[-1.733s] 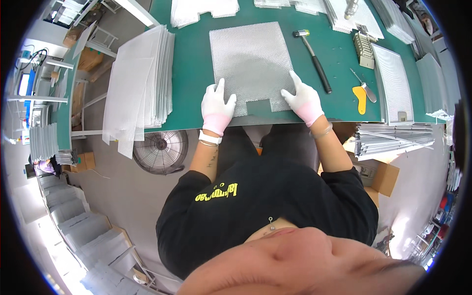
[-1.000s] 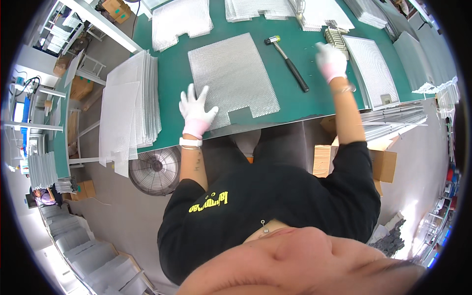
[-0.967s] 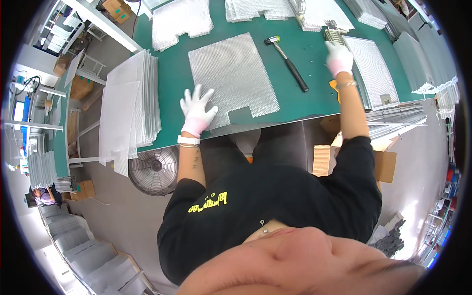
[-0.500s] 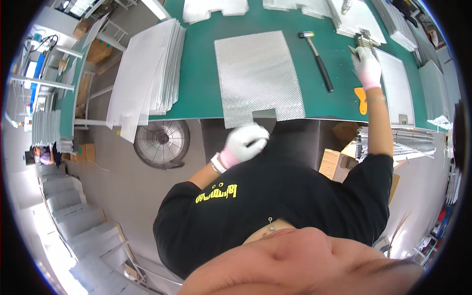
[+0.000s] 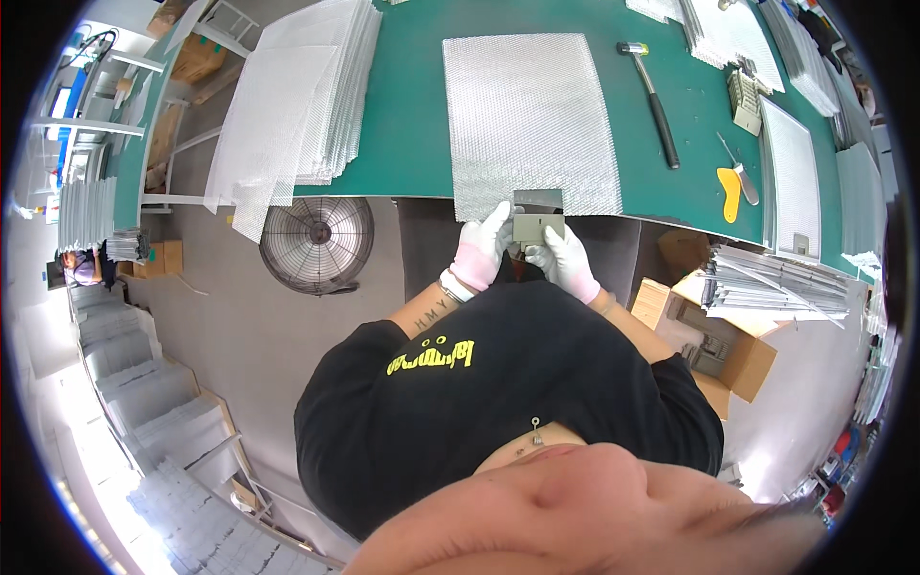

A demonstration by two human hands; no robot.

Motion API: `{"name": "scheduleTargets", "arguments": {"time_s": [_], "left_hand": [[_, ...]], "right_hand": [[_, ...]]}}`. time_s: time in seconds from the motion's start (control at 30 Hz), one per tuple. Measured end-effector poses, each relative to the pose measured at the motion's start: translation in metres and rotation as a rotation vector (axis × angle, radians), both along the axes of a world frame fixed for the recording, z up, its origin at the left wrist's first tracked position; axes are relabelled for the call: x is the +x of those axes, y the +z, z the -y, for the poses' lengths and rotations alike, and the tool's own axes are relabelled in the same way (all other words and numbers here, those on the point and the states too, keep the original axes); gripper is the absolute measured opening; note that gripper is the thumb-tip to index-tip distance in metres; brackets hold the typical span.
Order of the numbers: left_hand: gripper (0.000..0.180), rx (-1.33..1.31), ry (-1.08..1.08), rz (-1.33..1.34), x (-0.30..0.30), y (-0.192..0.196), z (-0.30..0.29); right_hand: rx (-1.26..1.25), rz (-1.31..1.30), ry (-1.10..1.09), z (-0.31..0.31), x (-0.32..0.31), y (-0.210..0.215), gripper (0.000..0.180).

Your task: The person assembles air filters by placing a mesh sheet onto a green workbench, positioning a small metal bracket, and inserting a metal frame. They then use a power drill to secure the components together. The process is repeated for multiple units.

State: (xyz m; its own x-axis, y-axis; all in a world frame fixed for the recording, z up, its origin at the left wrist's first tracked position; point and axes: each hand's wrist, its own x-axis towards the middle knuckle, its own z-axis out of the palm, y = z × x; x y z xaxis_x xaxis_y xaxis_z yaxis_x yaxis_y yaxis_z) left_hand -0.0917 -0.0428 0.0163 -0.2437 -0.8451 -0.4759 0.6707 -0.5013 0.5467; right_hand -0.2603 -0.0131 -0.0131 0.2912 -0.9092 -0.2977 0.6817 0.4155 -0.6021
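Observation:
A silvery mesh sheet (image 5: 527, 115) lies on the green table with its near edge past the table's front. A notch is cut in that edge. Over the notch sits a small grey metal plate (image 5: 537, 228). My right hand (image 5: 565, 261), in a white glove, pinches the plate, thumb on its face at the lower right corner. At the plate's left side, my gloved left hand (image 5: 486, 241) has its fingers closed on the sheet's edge beside the notch. Whether the plate touches the sheet is hard to tell.
Right of the sheet lie a hammer (image 5: 654, 110), a yellow scraper (image 5: 730, 195), a screwdriver-like tool (image 5: 740, 171) and a stack of small plates (image 5: 745, 102). A framed mesh panel (image 5: 792, 177) lies beyond. Mesh sheets (image 5: 287, 105) are piled at left, above a floor fan (image 5: 317, 244).
My right hand has come from the stack of small plates at the right to the sheet's notch, bringing a plate. My left hand has moved up to the sheet's edge.

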Motion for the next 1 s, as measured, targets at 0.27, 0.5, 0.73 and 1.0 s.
{"name": "scheduleTargets", "arguments": {"time_s": [0.27,0.5,0.73,1.0], "left_hand": [[0.039,-0.015,-0.012,0.109,0.001,-0.004,-0.005],[0.039,-0.08,-0.288,0.226,-0.001,-0.017,-0.002],[0.039,-0.087,-0.459,0.275,0.015,-0.016,0.004],[0.04,-0.067,-0.35,0.162,0.01,-0.016,0.0]], "right_hand": [[0.012,-0.201,-0.069,0.001,0.003,0.012,0.034],[0.019,-0.438,-0.146,0.004,-0.001,-0.001,0.033],[0.142,-0.47,-0.292,0.009,-0.01,0.021,0.024],[0.202,-0.152,-0.264,0.01,-0.016,0.016,0.021]]}}
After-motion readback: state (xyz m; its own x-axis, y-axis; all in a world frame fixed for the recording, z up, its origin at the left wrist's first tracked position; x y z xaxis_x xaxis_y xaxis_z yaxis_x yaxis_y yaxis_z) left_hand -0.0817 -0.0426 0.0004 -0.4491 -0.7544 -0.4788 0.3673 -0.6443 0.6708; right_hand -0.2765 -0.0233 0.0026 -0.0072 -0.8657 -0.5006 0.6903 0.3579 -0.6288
